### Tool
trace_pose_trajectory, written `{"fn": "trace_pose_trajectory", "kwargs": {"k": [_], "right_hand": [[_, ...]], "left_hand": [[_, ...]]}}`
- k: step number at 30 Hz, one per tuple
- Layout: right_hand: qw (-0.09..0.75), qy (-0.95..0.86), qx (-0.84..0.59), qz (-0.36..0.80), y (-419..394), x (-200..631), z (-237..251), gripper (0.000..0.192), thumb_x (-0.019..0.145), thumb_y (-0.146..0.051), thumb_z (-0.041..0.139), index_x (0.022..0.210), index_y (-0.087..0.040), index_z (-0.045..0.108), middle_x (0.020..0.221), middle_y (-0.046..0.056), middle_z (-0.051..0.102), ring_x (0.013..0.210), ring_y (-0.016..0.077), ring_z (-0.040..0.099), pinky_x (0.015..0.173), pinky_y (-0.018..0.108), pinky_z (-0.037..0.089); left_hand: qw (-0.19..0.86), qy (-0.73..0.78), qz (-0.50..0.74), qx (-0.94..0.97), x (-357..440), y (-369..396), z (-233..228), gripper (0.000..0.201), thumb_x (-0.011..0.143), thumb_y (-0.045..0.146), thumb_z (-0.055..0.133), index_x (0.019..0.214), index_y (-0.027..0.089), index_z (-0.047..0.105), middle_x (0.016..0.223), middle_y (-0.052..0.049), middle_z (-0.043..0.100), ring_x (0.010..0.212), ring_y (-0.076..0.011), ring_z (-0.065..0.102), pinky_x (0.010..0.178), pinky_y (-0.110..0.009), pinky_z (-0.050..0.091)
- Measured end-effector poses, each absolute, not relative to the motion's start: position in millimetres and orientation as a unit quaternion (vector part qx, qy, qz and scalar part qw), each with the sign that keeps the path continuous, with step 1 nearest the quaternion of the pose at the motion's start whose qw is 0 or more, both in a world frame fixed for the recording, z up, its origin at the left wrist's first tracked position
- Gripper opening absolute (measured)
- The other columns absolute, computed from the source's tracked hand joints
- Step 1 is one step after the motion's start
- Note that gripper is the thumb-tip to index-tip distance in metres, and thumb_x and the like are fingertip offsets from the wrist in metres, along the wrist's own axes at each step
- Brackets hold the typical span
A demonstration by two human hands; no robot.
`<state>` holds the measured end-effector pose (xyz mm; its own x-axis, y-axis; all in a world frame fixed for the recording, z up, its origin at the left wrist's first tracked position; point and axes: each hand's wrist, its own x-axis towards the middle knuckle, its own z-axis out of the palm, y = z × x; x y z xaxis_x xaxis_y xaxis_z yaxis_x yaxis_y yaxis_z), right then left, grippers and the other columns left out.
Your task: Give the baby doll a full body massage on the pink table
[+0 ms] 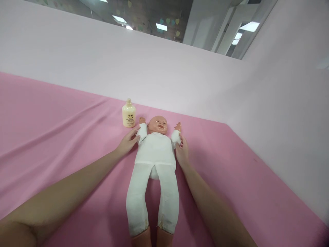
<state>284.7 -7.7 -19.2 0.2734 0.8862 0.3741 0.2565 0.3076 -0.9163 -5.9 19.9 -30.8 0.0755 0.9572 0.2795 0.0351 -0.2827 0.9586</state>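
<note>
A baby doll [155, 149] in a white cloth body lies on its back, its head toward the wall and both arms bent up. My left hand [128, 141] is at the doll's arm on the left, thumb and fingers closed around the white sleeve [142, 133]. On the other side, my right hand [182, 151] grips the doll's other arm [176, 137], with fingers partly hidden behind it. A cream pump bottle [129, 115] stands upright just beyond my left hand, beside the doll's head.
A pink sheet [84, 144] covers the surface, with creases on the left. White walls [159, 79] rise at the back and right. Above the back wall is a window or mirror [144, 17] showing ceiling lights and heart-shaped decorations.
</note>
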Motion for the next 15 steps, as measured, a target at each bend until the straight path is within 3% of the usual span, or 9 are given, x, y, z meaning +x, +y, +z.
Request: {"fn": "trace_pose_trajectory", "kwargs": {"k": [8,15], "right_hand": [[0.573,-0.523,-0.556,0.298,-0.2,291.3,-27.7,0.054,0.081,-0.027,0.057,0.135,-0.028,0.063,0.147,0.003,0.058,0.137,0.0236,0.053,0.12,0.045,0.038],[0.551,-0.554,-0.548,0.299,-4.0,287.6,-20.6,0.063,0.083,-0.027,0.052,0.146,-0.026,0.054,0.156,0.002,0.049,0.145,0.0239,0.045,0.124,0.044,0.033]], "left_hand": [[0.433,0.458,0.511,0.585,-4.2,17.2,-25.8,0.071,0.083,0.049,0.067,0.146,0.02,0.054,0.142,-0.013,0.062,0.133,-0.0325,0.055,0.114,-0.045,0.038],[0.4,0.486,0.483,0.609,-5.5,18.6,-27.9,0.07,0.084,0.049,0.061,0.147,0.02,0.053,0.146,-0.011,0.059,0.135,-0.0328,0.053,0.118,-0.045,0.034]]}}
